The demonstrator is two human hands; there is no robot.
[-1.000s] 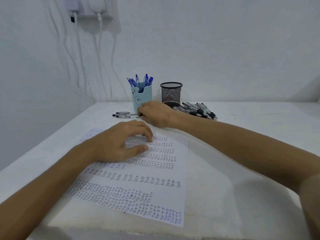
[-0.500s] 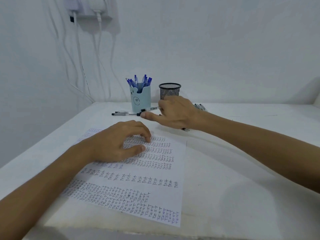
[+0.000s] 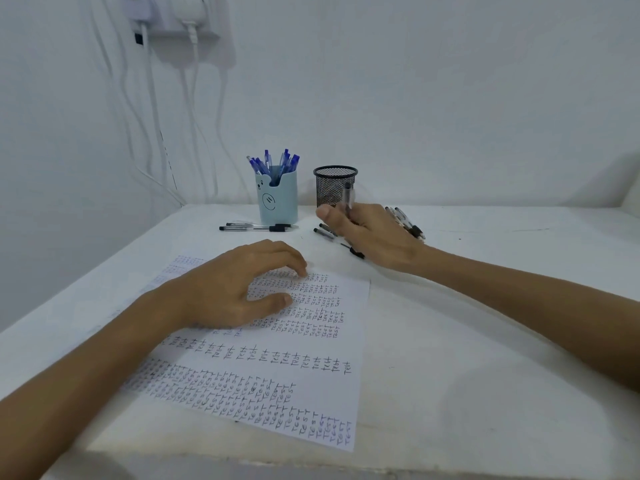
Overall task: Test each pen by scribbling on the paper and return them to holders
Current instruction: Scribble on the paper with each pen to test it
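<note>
Right hand point(image 3: 377, 237) pulled back, now gripping clear black-tipped pen point(image 3: 348, 199) upright; left hand point(image 3: 235, 289) presses paper point(image 3: 294, 375), fingers relaxed.

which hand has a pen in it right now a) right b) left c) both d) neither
a: the right hand grips a pen upright in front of the mesh holder, while the left hand holds nothing and only rests on the paper.
</note>
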